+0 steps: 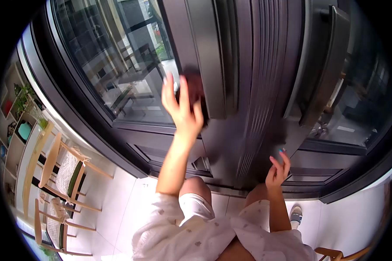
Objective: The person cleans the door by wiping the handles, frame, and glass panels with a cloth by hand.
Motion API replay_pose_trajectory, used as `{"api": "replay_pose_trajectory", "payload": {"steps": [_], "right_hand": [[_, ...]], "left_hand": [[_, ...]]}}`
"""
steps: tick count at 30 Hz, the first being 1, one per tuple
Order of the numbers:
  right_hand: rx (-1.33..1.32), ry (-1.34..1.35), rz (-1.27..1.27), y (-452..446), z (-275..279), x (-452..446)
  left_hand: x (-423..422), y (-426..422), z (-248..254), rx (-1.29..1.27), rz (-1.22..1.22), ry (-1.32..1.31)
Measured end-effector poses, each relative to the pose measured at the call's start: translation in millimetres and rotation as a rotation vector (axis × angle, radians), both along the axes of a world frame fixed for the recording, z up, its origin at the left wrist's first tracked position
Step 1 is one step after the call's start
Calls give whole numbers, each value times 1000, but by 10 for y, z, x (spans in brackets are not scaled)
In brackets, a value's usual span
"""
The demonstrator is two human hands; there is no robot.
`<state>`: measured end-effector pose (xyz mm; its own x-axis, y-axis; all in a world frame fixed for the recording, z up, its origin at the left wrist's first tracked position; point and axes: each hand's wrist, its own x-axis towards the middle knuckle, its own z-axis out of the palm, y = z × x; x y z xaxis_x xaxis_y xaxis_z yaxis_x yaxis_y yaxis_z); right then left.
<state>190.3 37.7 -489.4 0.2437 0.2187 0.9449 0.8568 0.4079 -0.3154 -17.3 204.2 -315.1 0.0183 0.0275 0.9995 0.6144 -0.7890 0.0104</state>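
Note:
My left hand (185,106) is raised with its fingers spread, in front of the dark door's left leaf (222,139). It is beside the long vertical handle (211,65), and I cannot tell whether the fingertips touch the door. A dark reflection shows behind the fingers. My right hand (278,172) is lower, before the right leaf and below its long handle (329,65). Its fingers are loosely bent and apart. A small blue-green spot shows at one fingertip, too small to make out.
Glass panes (130,56) in the door show reflections and a space beyond. Wooden chairs (69,174) with pale cushions stand at the left by a table (37,161). Shelves (11,139) hold plants and a teal object. A wooden piece (342,254) juts in at lower right.

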Motion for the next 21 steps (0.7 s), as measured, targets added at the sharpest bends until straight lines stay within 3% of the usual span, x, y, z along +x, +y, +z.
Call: {"api": "replay_pose_trajectory", "payload": {"steps": [3, 5, 8, 11, 13, 15, 18, 19, 20, 21], "right_hand": [[-14, -39, -42, -6, 100, 64], [29, -78, -100, 34, 143, 120], [-7, -86, -145, 19, 99, 143], [-17, -49, -131, 11, -22, 131], [-75, -53, -121, -21, -82, 91], [-109, -45, -128, -64, -103, 41], [-100, -15, -168, -125, -207, 52], [-102, -7, -185, -179, -235, 83], [-95, 5, -194, -220, -244, 106], [-108, 16, -212, -250, -259, 144]], "left_hand": [[56, 135, 717, 131, -132, 0], [107, 181, 904, 191, -179, -22], [99, 180, 396, 111, -197, 31], [90, 188, -848, 68, -164, 53], [-65, -265, -1310, -671, 132, 1160], [57, -69, -2183, 190, -173, 928], [99, -38, -2059, 289, -109, 867], [59, -1, -1899, 261, -105, 945], [20, 47, -1685, 269, -96, 866], [-38, 4, -1318, 174, 44, 842]]}}
